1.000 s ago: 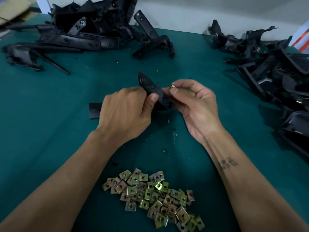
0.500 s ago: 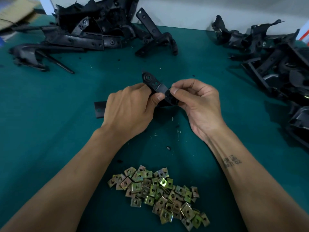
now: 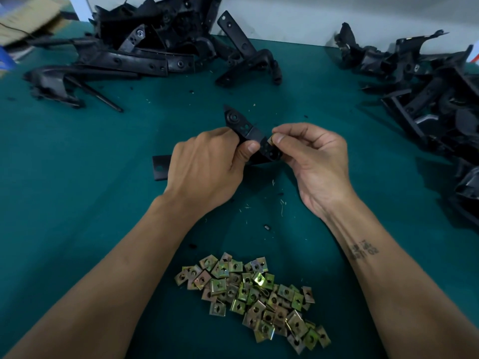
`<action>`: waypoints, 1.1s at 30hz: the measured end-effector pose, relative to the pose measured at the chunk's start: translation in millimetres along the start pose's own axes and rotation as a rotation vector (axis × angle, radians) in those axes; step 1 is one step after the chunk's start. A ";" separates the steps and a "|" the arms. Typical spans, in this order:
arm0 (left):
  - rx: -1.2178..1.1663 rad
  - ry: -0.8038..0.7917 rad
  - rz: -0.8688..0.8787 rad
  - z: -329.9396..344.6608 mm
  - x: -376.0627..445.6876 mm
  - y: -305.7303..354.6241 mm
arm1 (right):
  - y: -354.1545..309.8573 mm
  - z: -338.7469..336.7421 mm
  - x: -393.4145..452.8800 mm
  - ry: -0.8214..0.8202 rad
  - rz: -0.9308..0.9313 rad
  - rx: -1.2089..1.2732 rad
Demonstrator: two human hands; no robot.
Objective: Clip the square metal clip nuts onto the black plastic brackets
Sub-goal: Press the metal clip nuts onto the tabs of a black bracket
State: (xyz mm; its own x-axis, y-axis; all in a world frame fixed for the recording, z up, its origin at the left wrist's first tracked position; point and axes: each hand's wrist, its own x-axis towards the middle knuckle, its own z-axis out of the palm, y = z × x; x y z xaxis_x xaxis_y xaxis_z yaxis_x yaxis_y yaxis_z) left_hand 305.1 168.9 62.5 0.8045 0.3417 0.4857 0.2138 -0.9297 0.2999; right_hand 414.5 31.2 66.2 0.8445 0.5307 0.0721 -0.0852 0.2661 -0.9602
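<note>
Both hands meet mid-table over the green mat [image 3: 77, 203]. L hand [image 3: 204, 167] is curled around a black plastic bracket [image 3: 243, 128], thumb pressed on its top face, fingers wrapped underneath; the bracket's rounded end w/ a molded hole sticks up and away from the person, and its other flat end shows out to the left of the knuckles. R hand [image 3: 313, 161] pinches a square metal clip nut [image 3: 270, 140] btwn thumb and forefinger, other fingers loosely curled. The nut sits right at the edge of the bracket's lower tab, touching it; whether it's actually slid on or just butted against the edge is hard to tell, since thumb covers most of it.

Near edge of the mat, btwn the two forearms: a loose heap of clip nuts [image 3: 256, 294], yellowish zinc finish, each w/ a center hole, lying at all angles and overlapping.

Far left: a pile of black plastic brackets [image 3: 145, 47], long strips w/ holes tangled together, one arm-shaped piece leaning out to the right. Far right: a second bracket pile [image 3: 427, 86] running down the mat's right side. Cardboard [image 3: 23, 16] at top-left corner, blurred. Small plastic shavings and black bits scattered on the mat around and below the hands.
</note>
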 end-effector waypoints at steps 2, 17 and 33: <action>0.006 -0.008 0.001 0.4 0.2 0.1 | -0.1 0.5 -0.4 0.011 -0.002 0.014; -0.021 0.014 0.005 -0.2 -0.9 -0.5 | 0.1 1.4 -1.0 -0.017 -0.047 -0.087; 0.003 0.060 -0.011 -2.8 -2.2 -1.5 | 5.2 9.3 -9.4 -0.091 -0.041 -0.038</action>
State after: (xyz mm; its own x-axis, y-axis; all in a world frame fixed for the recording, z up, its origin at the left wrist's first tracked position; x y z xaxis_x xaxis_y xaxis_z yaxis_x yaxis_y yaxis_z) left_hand 301.5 169.9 63.3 0.7677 0.3592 0.5307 0.2242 -0.9264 0.3026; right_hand 401.2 35.1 63.0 0.7954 0.5912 0.1338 -0.0304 0.2594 -0.9653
